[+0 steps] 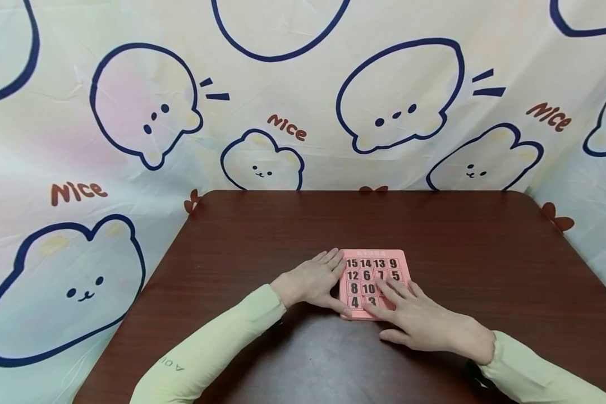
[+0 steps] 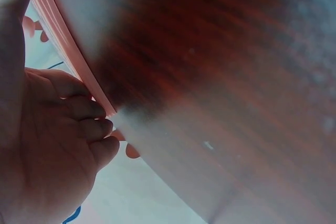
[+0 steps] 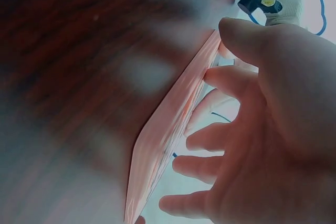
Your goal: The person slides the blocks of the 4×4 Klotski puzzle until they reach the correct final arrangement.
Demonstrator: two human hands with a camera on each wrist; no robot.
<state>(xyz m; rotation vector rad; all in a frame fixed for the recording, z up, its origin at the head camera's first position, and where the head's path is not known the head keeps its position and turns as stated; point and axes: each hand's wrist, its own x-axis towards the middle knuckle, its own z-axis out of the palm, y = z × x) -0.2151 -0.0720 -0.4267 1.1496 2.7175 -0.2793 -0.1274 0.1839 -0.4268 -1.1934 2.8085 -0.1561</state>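
Note:
A pink number slide puzzle (image 1: pixel 366 275) lies flat on the table, its white tiles marked with black numerals. The top row reads 15, 14, 13, 9; the lower right tiles are hidden under fingers. My left hand (image 1: pixel 310 281) rests along the puzzle's left side, fingers extended by the upper corner and thumb at the lower one. In the left wrist view, its fingers lie against the pink edge (image 2: pixel 73 51). My right hand (image 1: pixel 424 321) spreads over the lower right part, with a fingertip on the bottom row near the 3. The right wrist view shows its fingers straight and apart.
The dark brown wooden table (image 1: pixel 283 224) extends around the puzzle to rounded far corners. Behind it and at both sides hangs a pale curtain (image 1: pixel 323 84) printed with cartoon bears. A black wrist strap (image 1: pixel 480 375) shows below my right sleeve.

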